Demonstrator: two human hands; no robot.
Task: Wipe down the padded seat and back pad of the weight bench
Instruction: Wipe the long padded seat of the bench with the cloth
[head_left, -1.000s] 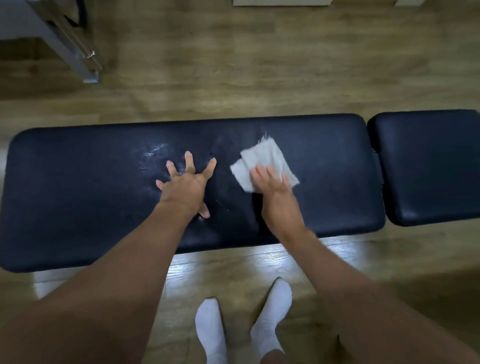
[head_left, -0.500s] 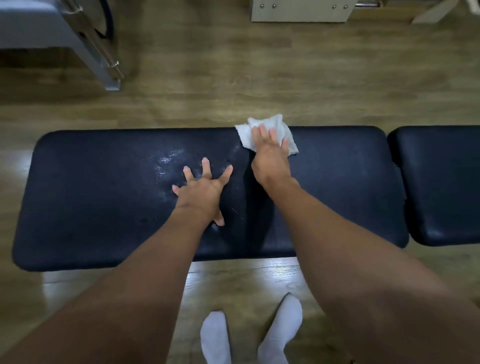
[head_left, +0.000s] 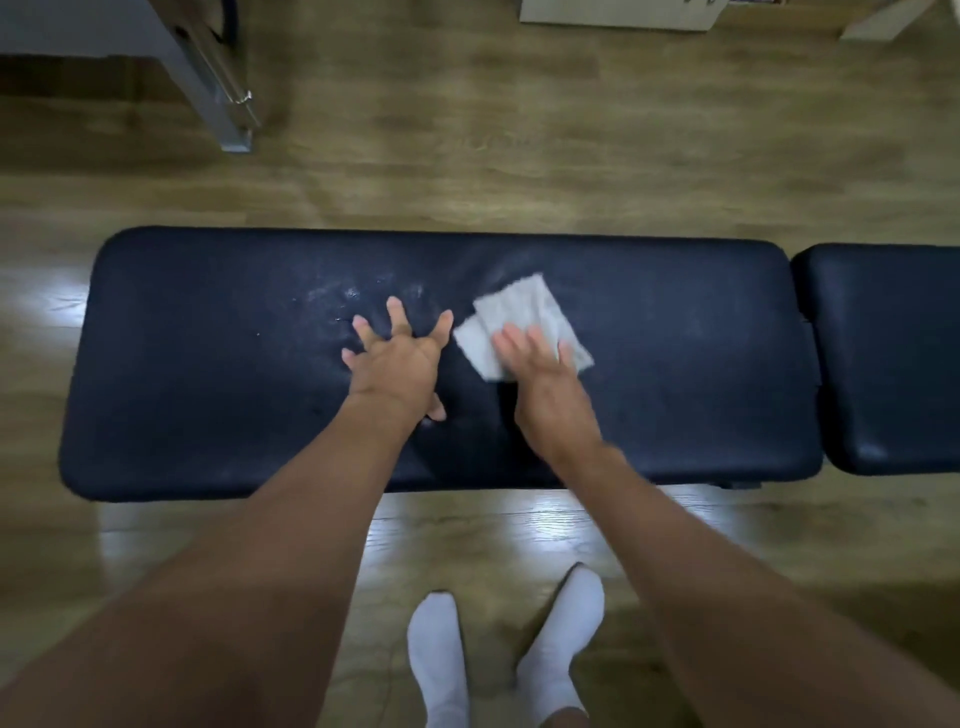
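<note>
The long black back pad (head_left: 208, 374) of the weight bench lies across the view, with the shorter seat pad (head_left: 888, 358) at its right end. My left hand (head_left: 397, 364) rests on the back pad's middle with fingers spread, holding nothing. Just right of it, my right hand (head_left: 545, 384) presses flat on a folded white cloth (head_left: 514, 317) against the pad. Pale smears (head_left: 358, 293) show on the vinyl beyond my left fingertips.
Wooden floor (head_left: 519, 156) surrounds the bench. A grey metal frame leg (head_left: 223, 88) stands at the back left. A pale box-like base (head_left: 618, 13) sits at the top edge. My feet in white socks (head_left: 498, 654) stand in front of the bench.
My right hand has pulled the cloth back from the pad's far edge toward the middle, after pushing it out there. My left hand has stayed planted.
</note>
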